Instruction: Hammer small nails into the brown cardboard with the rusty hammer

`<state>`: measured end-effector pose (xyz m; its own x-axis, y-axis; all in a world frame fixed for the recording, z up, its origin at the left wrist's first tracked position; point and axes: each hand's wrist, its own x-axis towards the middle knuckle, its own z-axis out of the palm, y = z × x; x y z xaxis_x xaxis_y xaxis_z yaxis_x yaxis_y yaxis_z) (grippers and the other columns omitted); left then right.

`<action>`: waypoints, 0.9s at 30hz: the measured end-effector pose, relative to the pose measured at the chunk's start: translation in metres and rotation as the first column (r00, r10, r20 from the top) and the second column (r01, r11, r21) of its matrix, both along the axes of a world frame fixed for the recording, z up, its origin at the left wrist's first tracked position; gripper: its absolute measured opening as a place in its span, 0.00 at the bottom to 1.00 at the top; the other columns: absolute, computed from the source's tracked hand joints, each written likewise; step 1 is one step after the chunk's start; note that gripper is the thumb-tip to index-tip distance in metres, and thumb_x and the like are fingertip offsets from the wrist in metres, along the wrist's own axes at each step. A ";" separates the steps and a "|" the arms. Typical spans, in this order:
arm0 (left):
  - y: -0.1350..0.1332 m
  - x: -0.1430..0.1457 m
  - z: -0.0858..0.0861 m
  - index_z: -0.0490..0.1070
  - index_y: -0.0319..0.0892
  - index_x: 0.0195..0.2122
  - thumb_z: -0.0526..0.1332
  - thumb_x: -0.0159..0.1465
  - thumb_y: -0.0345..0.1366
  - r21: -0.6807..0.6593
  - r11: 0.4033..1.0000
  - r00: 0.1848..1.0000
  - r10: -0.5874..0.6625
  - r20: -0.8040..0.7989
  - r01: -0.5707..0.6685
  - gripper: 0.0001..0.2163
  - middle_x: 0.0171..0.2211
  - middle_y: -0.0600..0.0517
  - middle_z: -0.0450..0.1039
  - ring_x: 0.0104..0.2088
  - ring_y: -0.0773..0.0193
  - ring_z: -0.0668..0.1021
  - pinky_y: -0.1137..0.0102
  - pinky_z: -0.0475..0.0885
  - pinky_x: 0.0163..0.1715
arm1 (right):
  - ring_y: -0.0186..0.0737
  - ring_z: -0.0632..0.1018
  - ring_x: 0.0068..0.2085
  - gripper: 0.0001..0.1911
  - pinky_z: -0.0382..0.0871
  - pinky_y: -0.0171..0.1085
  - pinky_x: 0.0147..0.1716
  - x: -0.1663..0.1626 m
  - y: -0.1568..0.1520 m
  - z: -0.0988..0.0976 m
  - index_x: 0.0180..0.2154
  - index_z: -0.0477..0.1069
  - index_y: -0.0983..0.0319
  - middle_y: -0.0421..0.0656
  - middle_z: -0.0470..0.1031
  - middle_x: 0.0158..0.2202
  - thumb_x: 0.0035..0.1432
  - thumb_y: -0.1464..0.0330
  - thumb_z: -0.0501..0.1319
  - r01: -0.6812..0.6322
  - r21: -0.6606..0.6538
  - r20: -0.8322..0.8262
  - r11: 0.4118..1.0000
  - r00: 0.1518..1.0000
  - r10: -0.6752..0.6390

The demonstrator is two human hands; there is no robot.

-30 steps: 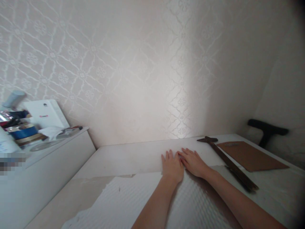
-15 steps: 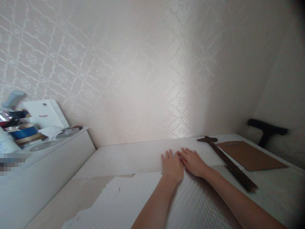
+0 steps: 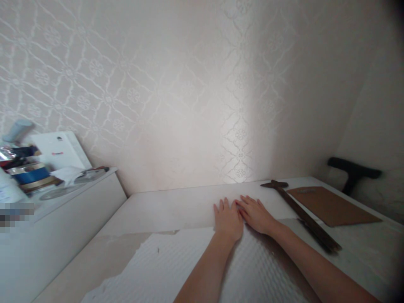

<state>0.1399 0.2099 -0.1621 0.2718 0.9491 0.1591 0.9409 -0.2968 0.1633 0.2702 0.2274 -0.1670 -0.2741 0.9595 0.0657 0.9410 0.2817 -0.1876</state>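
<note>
My left hand (image 3: pixel 227 221) lies palm down with fingers spread, near the far edge of a white textured sheet (image 3: pixel 164 261). Beside it, my right hand (image 3: pixel 255 213) rests flat too, its fingers stretched out and its thumb side touching the left hand. Both sets of fingertips reach onto the smooth white tabletop (image 3: pixel 170 210) beyond the sheet. Neither hand grips anything. To the right of my right hand lies a hammer (image 3: pixel 293 206) with a dark, worn wooden handle. My forearms cover part of the sheet.
A brown clipboard (image 3: pixel 334 206) lies right of the hammer, and a black T-shaped handle (image 3: pixel 353 170) stands past the table's edge. At left, a white cabinet (image 3: pixel 78 219) holds a white box (image 3: pixel 59 151), blue tape (image 3: pixel 31 173) and other clutter. A patterned wall (image 3: pixel 189 105) rises behind.
</note>
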 end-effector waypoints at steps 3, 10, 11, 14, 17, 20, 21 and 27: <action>0.001 0.000 0.000 0.58 0.40 0.63 0.43 0.69 0.38 0.006 1.000 1.000 0.003 -0.005 -0.003 0.23 0.64 0.38 0.55 0.64 0.46 0.58 0.48 0.53 0.61 | 0.55 0.56 0.65 0.26 0.50 0.58 0.60 0.000 0.000 0.000 0.63 0.58 0.64 0.54 0.54 0.66 0.66 0.66 0.43 0.000 -0.001 -0.001 1.000 1.000 0.000; 0.000 -0.001 0.001 0.58 0.40 0.63 0.43 0.69 0.38 0.006 1.000 1.000 0.001 -0.007 -0.001 0.23 0.64 0.38 0.55 0.64 0.46 0.58 0.47 0.53 0.61 | 0.54 0.56 0.65 0.26 0.51 0.58 0.59 0.001 0.001 -0.002 0.62 0.59 0.64 0.54 0.55 0.65 0.66 0.66 0.44 0.002 0.016 0.006 1.000 1.000 -0.002; 0.000 -0.001 0.001 0.58 0.40 0.63 0.43 0.69 0.38 0.005 1.000 1.000 -0.001 -0.007 0.001 0.23 0.64 0.38 0.55 0.64 0.46 0.58 0.47 0.53 0.61 | 0.54 0.56 0.65 0.26 0.51 0.58 0.60 0.001 0.001 -0.002 0.62 0.59 0.64 0.54 0.55 0.65 0.66 0.66 0.43 0.003 0.016 0.006 1.000 1.000 -0.003; 0.000 -0.001 0.002 0.58 0.40 0.63 0.42 0.69 0.38 0.000 1.000 1.000 -0.002 -0.013 0.002 0.23 0.64 0.38 0.55 0.64 0.46 0.58 0.47 0.52 0.61 | 0.54 0.56 0.65 0.26 0.51 0.58 0.60 0.000 0.000 -0.001 0.62 0.59 0.63 0.53 0.55 0.65 0.66 0.66 0.43 0.005 0.016 0.003 1.000 1.000 -0.005; 0.000 -0.001 0.001 0.58 0.40 0.63 0.41 0.69 0.38 -0.001 1.000 1.000 0.001 -0.016 -0.001 0.23 0.64 0.38 0.55 0.64 0.46 0.58 0.47 0.52 0.61 | 0.54 0.56 0.65 0.26 0.51 0.58 0.60 0.000 -0.001 0.000 0.63 0.58 0.64 0.54 0.54 0.65 0.66 0.66 0.43 0.004 0.011 0.010 1.000 1.000 -0.005; 0.001 -0.001 -0.001 0.58 0.40 0.63 0.42 0.69 0.39 -0.002 1.000 1.000 0.001 -0.012 -0.001 0.23 0.64 0.38 0.54 0.64 0.46 0.58 0.47 0.52 0.61 | 0.55 0.56 0.65 0.26 0.51 0.58 0.60 0.000 0.000 0.000 0.63 0.58 0.64 0.54 0.54 0.66 0.66 0.66 0.42 0.000 0.003 0.020 1.000 1.000 0.000; 0.001 -0.001 -0.001 0.58 0.40 0.63 0.42 0.69 0.39 -0.001 1.000 1.000 0.001 -0.011 -0.001 0.23 0.64 0.38 0.54 0.64 0.46 0.58 0.47 0.52 0.61 | 0.55 0.56 0.65 0.26 0.51 0.58 0.60 0.000 0.000 0.000 0.63 0.58 0.64 0.54 0.54 0.66 0.66 0.66 0.42 -0.001 0.000 0.023 1.000 1.000 0.001; 0.001 -0.001 -0.001 0.58 0.41 0.63 0.43 0.69 0.39 0.008 1.000 1.000 0.001 -0.014 -0.001 0.23 0.64 0.40 0.55 0.64 0.47 0.58 0.48 0.53 0.61 | 0.56 0.56 0.65 0.26 0.51 0.59 0.59 0.000 0.000 -0.001 0.62 0.59 0.64 0.55 0.55 0.65 0.65 0.66 0.43 -0.007 0.015 0.027 1.000 1.000 0.006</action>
